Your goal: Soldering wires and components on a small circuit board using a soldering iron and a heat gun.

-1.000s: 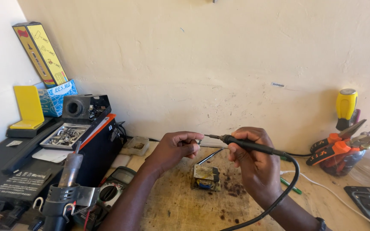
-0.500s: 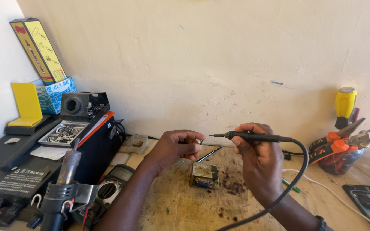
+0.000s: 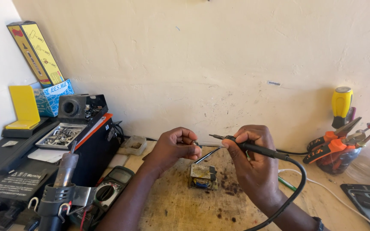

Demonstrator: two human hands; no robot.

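My right hand (image 3: 253, 167) grips a black soldering iron (image 3: 253, 147) with its thin tip pointing left and its black cable curving down to the right. My left hand (image 3: 174, 147) pinches a tiny dark part (image 3: 197, 144) between thumb and fingers, a short gap from the iron's tip. Below and between the hands a small square component with a yellowish top (image 3: 203, 176) lies on the stained wooden bench (image 3: 180, 205). A thin metal rod (image 3: 206, 155) slants behind it.
At left stand a black station box (image 3: 26, 171) with a tray of small metal parts (image 3: 61, 136), a hot-air handle (image 3: 61, 184) and a multimeter (image 3: 110, 190). A holder with orange pliers and screwdrivers (image 3: 337, 147) stands right. A dark tablet (image 3: 367, 201) lies at the lower right.
The right hand has shifted a little with the iron, which stays roughly level near the left fingers. The left hand keeps its pinch. The view has tilted slightly.
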